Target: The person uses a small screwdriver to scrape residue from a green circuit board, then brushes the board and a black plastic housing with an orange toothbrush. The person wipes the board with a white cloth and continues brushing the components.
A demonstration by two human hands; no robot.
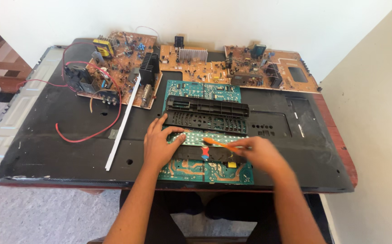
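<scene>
A pale green remote-control circuit board (205,138) lies on top of a larger green circuit board (191,171) near the front edge of the black panel. My left hand (159,145) presses flat on its left end. My right hand (260,153) grips an orange toothbrush (218,144), whose head rests on the pale board's middle. Just beyond lie two black remote-control shell halves (207,115), side by side.
A large black television back panel (47,144) covers the table. Brown circuit boards (119,63) (268,68) with red wires line the far side, another green board (203,90) sits behind the shells, and a white strip (122,124) lies diagonally at the left. A wall stands at the right.
</scene>
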